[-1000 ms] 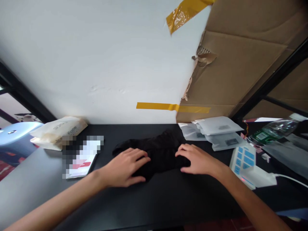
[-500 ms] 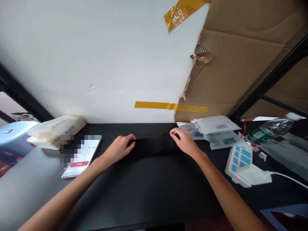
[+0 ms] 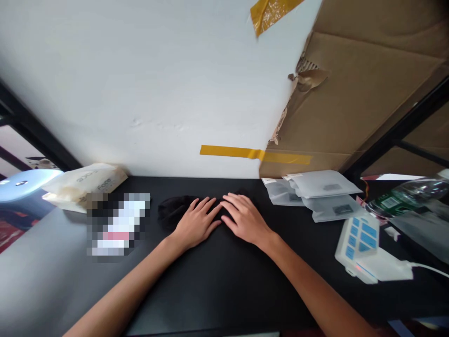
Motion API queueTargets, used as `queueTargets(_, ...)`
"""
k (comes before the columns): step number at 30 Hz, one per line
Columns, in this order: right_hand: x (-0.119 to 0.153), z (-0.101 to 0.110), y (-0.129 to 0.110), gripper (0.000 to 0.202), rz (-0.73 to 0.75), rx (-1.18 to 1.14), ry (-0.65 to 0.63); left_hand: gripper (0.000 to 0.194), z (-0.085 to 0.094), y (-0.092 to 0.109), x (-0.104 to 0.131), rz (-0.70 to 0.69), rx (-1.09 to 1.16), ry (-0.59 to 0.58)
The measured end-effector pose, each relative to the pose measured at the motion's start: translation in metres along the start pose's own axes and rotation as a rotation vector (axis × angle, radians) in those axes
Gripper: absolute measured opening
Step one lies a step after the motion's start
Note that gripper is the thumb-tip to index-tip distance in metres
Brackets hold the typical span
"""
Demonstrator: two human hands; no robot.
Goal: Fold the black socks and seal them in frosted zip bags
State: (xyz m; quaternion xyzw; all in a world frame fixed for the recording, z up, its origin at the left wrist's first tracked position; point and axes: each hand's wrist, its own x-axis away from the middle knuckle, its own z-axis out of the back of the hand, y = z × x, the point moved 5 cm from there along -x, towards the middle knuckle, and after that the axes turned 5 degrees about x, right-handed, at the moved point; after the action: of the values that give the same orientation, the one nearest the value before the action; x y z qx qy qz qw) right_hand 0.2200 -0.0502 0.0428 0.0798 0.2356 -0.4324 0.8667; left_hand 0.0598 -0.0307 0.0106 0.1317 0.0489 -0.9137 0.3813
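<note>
A black cloth [image 3: 171, 210] lies folded into a narrow band on the black table [image 3: 224, 276], close to the white wall. My left hand [image 3: 196, 222] rests flat on its middle with fingers spread. Beside it, my right hand [image 3: 243, 217] also presses flat on the cloth, and the fingertips of the two hands nearly touch. The hands hide most of the cloth, whose left end sticks out past my left hand.
A phone [image 3: 117, 227] lies left of the cloth and a beige paper bag [image 3: 86, 182] behind it. Several clear plastic pouches [image 3: 315, 194], a white device with blue keys [image 3: 359, 241] and its cable, and a plastic bottle [image 3: 403, 196] sit at right. Cardboard [image 3: 351, 93] leans on the wall.
The cloth went from a loose heap to a narrow band held at both ends. My hands have now come together and lie flat on its middle.
</note>
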Motion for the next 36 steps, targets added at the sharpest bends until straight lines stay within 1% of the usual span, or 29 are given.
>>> queueTargets(2, 0.004, -0.017, -0.007, 0.057, 0.008, -0.030, -0.108, 0.051, -0.004, -0.004, 0.002, -0.013, 0.037, -0.017)
queueTargets(4, 0.008, -0.030, -0.004, 0.071, -0.052, -0.047, -0.190, 0.053, -0.001, -0.009, 0.003, 0.007, 0.062, -0.016)
queueTargets(5, 0.010, -0.034, 0.000, 0.074, -0.085, -0.054, -0.219, 0.055, 0.002, -0.014, 0.003, 0.040, 0.066, -0.013)
queueTargets(7, 0.013, -0.037, 0.008, 0.077, -0.132, -0.060, -0.249, 0.061, 0.010, -0.030, 0.005, 0.166, 0.047, -0.002)
queueTargets(10, 0.016, -0.034, 0.018, 0.076, -0.156, -0.058, -0.255, 0.069, 0.022, -0.059, 0.011, 0.379, 0.005, -0.022)
queueTargets(12, 0.017, -0.031, 0.020, 0.074, -0.153, -0.053, -0.256, 0.072, 0.029, -0.073, 0.015, 0.475, -0.008, -0.060)
queueTargets(14, 0.018, -0.027, 0.019, 0.073, -0.163, -0.036, -0.256, 0.073, 0.033, -0.083, 0.020, 0.546, 0.020, -0.120)
queueTargets(17, 0.015, -0.021, 0.008, 0.075, -0.169, -0.006, -0.219, 0.075, 0.031, -0.093, 0.026, 0.641, 0.175, -0.219)
queueTargets(20, 0.007, -0.020, -0.013, 0.080, -0.089, -0.046, -0.176, 0.072, 0.030, -0.102, 0.024, 0.660, 0.390, -0.258)
queueTargets(22, 0.001, -0.026, -0.027, 0.084, -0.039, -0.091, -0.179, 0.067, 0.035, -0.103, 0.017, 0.602, 0.544, -0.288)
queueTargets(25, -0.006, -0.036, -0.040, 0.089, -0.035, -0.123, -0.213, 0.065, 0.057, -0.094, 0.002, 0.511, 0.717, -0.323)
queueTargets(27, -0.007, -0.040, -0.043, 0.090, -0.077, -0.133, -0.241, 0.073, 0.075, -0.084, -0.010, 0.504, 0.845, -0.269)
queueTargets(29, -0.007, -0.041, -0.044, 0.089, -0.106, -0.145, -0.257, 0.073, 0.084, -0.070, -0.019, 0.520, 1.087, -0.223)
queueTargets(30, -0.007, -0.040, -0.045, 0.087, -0.114, -0.155, -0.261, 0.071, 0.084, -0.064, -0.022, 0.512, 1.197, -0.190)
queueTargets(31, -0.006, -0.040, -0.045, 0.085, -0.123, -0.167, -0.263, 0.069, 0.081, -0.061, -0.024, 0.512, 1.251, -0.147)
queueTargets(32, -0.005, -0.040, -0.045, 0.082, -0.137, -0.181, -0.264, 0.067, 0.075, -0.060, -0.023, 0.526, 1.237, -0.099)
queueTargets(33, -0.005, -0.041, -0.044, 0.079, -0.153, -0.196, -0.264, 0.064, 0.067, -0.061, -0.021, 0.553, 1.161, -0.055)
queueTargets(34, -0.005, -0.042, -0.044, 0.076, -0.169, -0.207, -0.260, 0.060, 0.057, -0.062, -0.018, 0.573, 1.058, -0.057)
queueTargets(36, -0.006, -0.045, -0.046, 0.069, -0.183, -0.218, -0.246, 0.056, 0.033, -0.060, -0.011, 0.596, 0.948, -0.190)
